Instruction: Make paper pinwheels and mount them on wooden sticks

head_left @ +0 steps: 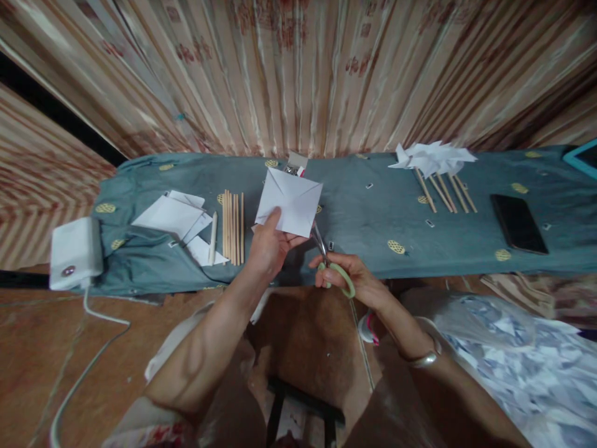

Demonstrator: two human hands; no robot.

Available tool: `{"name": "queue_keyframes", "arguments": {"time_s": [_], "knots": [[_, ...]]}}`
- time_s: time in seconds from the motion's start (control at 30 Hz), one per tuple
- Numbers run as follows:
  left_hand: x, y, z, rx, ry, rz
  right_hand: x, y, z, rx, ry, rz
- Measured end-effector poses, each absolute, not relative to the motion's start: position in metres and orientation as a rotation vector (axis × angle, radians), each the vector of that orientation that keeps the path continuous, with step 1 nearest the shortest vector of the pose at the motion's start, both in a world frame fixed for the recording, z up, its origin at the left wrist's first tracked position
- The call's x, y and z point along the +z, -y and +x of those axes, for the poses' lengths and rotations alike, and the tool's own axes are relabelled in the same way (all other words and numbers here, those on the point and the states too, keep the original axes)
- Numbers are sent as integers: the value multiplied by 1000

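My left hand [270, 246] grips a white square of paper [293, 199] with creases running in from its corners, thumb on top and fingers beneath. In my right hand [347, 274] is a pair of scissors [346, 283] with pale green handles. Their blades point up at the paper's lower right corner; whether they are cutting into it I cannot tell. Behind the paper's top edge, a small open box [297, 163] with shiny bits in it is partly hidden. Left of my left hand, several wooden sticks [233, 227] lie side by side, with a white pencil-like stick [213, 238] next to them.
White paper sheets [170, 214] lie at the left of the cloth-covered bench [364, 224]. Paper pinwheels [433, 158] on sticks and a black phone [518, 224] lie to the right. A white box with a cable [77, 252] stands at the left end. Paper scraps [527, 367] fill a bag at lower right.
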State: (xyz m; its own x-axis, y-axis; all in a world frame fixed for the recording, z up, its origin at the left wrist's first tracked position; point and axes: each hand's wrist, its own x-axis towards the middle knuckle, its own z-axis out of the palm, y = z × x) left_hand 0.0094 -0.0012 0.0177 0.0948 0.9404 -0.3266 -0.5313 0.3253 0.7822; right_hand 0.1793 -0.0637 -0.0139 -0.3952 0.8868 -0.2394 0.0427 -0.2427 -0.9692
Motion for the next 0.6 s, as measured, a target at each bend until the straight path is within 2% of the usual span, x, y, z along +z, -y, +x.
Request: {"name": "queue_keyframes", "arguments": {"time_s": [0.6], "knots": [[13, 8, 15, 1160, -911, 533, -23, 67, 177, 1697, 1360, -1193]]}}
